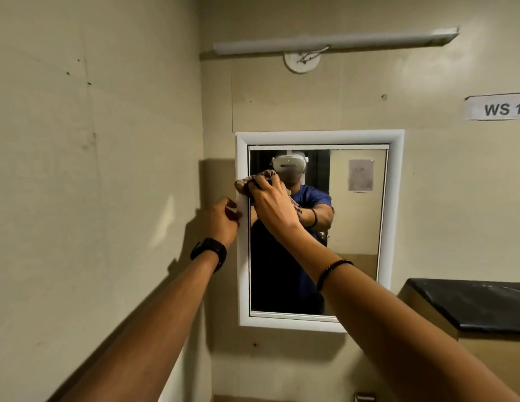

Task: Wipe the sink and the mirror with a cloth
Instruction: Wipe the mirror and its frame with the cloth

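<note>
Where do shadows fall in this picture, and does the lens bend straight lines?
Head view: the left hand and forearm throw a dark shadow on the wall left of the mirror frame; a pale glare patch lies upper right; frame edges bow slightly; the right hand and cloth look sharp.

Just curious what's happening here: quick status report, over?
Right hand holds cloth against mirror, upper left. Left hand grips mirror's left frame edge. Sink not in view. Nothing in the way.
</note>
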